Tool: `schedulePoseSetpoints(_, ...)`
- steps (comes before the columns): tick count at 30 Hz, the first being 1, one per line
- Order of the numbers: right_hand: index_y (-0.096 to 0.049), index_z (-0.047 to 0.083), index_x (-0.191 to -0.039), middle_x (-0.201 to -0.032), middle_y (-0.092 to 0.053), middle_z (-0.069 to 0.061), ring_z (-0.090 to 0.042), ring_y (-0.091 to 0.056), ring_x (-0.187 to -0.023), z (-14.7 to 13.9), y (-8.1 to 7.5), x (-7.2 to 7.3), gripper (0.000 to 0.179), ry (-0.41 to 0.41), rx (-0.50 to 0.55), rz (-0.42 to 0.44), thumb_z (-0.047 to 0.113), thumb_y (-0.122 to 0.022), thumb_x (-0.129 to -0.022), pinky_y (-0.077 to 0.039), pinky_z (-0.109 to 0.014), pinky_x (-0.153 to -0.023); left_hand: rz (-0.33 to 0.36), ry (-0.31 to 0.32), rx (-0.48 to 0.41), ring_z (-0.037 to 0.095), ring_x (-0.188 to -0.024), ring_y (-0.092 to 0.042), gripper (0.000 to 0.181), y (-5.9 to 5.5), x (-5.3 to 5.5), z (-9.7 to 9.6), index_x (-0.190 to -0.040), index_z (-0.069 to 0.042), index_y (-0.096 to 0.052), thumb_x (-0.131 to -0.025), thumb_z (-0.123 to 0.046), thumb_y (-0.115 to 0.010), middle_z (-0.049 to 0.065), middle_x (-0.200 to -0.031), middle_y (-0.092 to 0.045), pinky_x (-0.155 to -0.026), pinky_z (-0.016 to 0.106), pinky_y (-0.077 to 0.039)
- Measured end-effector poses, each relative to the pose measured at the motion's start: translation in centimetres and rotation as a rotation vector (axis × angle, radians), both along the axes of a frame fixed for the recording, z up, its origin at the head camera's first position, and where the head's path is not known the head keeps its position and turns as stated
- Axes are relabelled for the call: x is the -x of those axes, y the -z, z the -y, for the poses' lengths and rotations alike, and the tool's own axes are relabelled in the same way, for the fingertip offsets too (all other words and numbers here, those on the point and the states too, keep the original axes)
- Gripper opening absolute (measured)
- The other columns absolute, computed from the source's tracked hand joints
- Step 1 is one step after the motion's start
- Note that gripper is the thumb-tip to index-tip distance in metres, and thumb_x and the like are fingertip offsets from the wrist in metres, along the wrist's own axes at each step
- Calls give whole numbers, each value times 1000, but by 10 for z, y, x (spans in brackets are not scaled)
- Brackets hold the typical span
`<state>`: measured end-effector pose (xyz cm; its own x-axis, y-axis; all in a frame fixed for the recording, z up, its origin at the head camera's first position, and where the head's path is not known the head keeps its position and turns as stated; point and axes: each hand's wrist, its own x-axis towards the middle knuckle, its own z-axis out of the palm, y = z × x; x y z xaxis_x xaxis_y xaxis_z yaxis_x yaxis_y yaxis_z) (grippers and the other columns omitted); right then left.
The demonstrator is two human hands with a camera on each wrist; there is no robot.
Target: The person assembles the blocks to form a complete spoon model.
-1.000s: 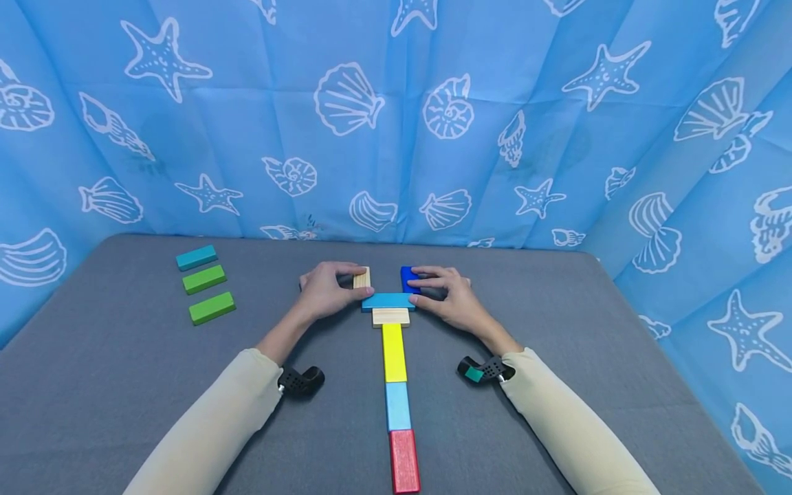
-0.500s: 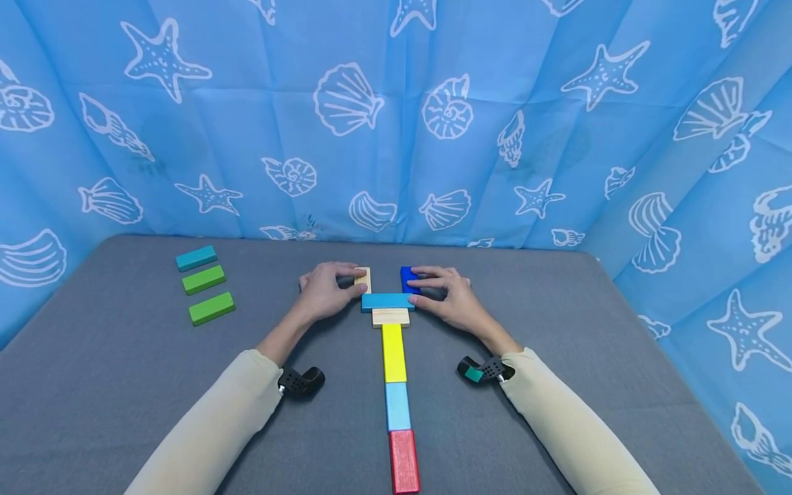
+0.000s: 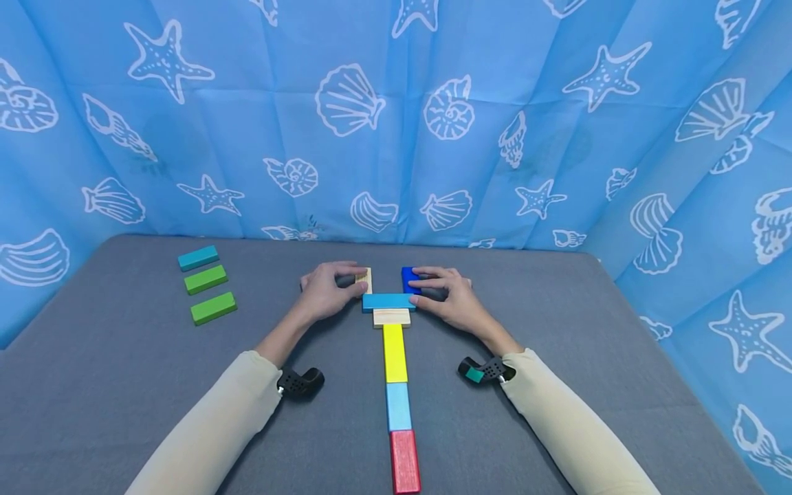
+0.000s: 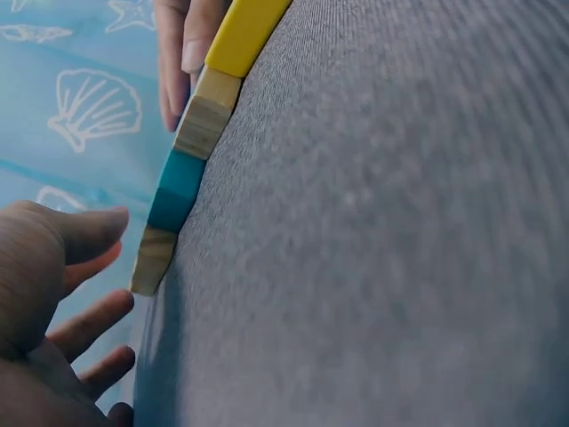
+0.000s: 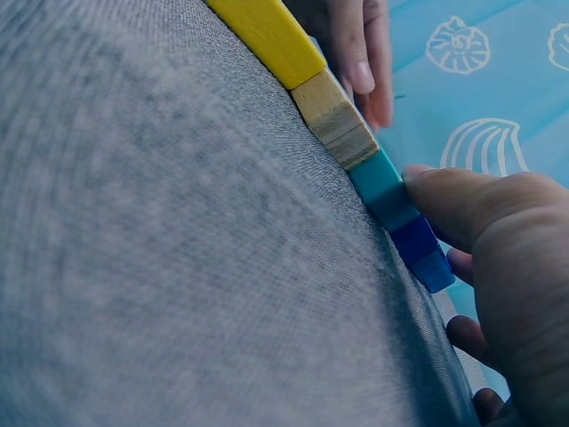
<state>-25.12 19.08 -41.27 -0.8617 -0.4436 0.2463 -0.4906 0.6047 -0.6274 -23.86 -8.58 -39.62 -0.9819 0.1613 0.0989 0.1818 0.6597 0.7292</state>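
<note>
We see the left hand [image 3: 326, 292], fingers parted, at a pale, grained block [image 3: 369, 282]; the right hand [image 3: 456, 301], spread, at a navy block [image 3: 406, 278].

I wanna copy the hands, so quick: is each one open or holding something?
Left hand: open, fingertips by the far wooden block; can't tell if they touch.
Right hand: open, relaxed fingers at the dark blue block.
</note>
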Motion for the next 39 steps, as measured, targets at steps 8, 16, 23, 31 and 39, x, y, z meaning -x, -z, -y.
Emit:
schedulePoseSetpoints(8,-73,12,-126,-145,-58,-7,-34,-42,-132,0,0,0,35,-8,7,-11,24,-77,-93,-22,-61,-102,-62,8,-45,38,-140,-42,40,-6,-9,14,-132,-12,-69,-95,-28,-72,11,-145,-57,-109,67,-16)
schedulePoseSetpoints(16,-73,13,-126,-145,-57,-7,-33,-42,-132,-1,1,0,36,-4,5,-12,24,-77,-93,-22,-61,-102,-135,-9,-2,40,-140,-41,43,-16,-25,45,-134,-9,-67,-95,-25,-73,13,-146,-56,-110,70,-14)
schedulePoseSetpoints(23,-73,12,-126,-145,-57,-7,-34,-41,-132,0,1,0,35,-10,10,-13,24,-77,-93,-21,-62,-102,-185,-28,40,46,-139,-39,44,-23,-41,86,-134,-5,-65,-96,-27,-72,18,-145,-55,-107,74,-15)
schedulePoseSetpoints(31,-73,13,-126,-145,-57,-6,-33,-42,-132,-1,1,0,35,-3,2,-4,25,-77,-93,-22,-60,-102,-209,-72,65,47,-136,-41,49,-26,-56,129,-134,-2,-65,-97,-34,-71,21,-143,-54,-104,69,-32)
schedulePoseSetpoints(39,-73,14,-126,-145,-58,-5,-33,-42,-133,0,1,1,35,-1,0,-11,25,-77,-92,-22,-61,-102,-201,-116,76,51,-135,-41,48,-19,-63,168,-125,1,-70,-94,-35,-74,23,-136,-58,-100,72,-31)
